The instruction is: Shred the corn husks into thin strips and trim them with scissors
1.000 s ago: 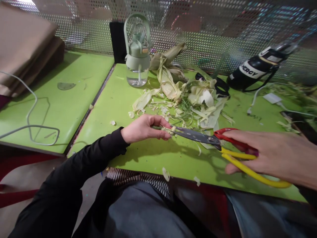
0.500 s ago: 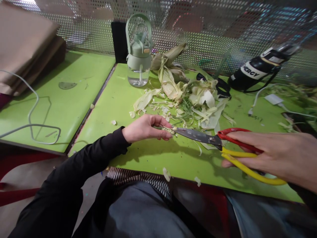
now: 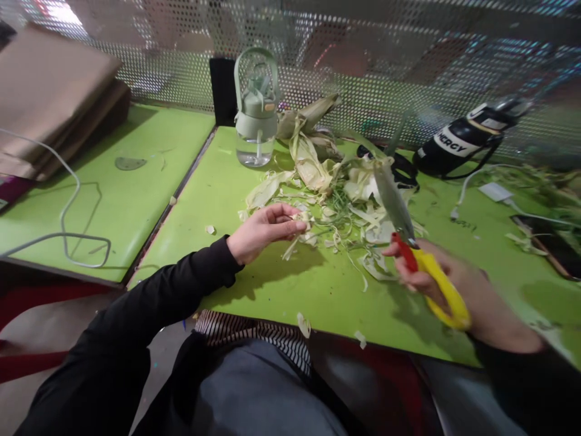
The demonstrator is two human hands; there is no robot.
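Note:
Between the thumb and fingers of my left hand (image 3: 267,231) is a small pale bundle of husk pieces (image 3: 303,223), its ends poking out past the fingertips. My right hand (image 3: 442,275) grips a pair of scissors (image 3: 394,203) with one red and one yellow handle. The scissor blades look closed and point up and away, apart from my left hand. Just beyond both hands lies a heap of pale corn husks (image 3: 313,169) with curled strips and shreds scattered over the green table (image 3: 272,284).
A pale green water bottle (image 3: 255,130) stands behind the husks. A black bottle (image 3: 458,142) leans at the back right, near a white cable plug (image 3: 494,192) and a phone (image 3: 551,248). Brown paper bags (image 3: 54,91) lie at the left. A perforated metal screen (image 3: 181,54) borders the back.
My right hand has drawn the scissors away from my left hand and turned the blades upward. My left hand has shifted slightly left and still pinches the pale pieces.

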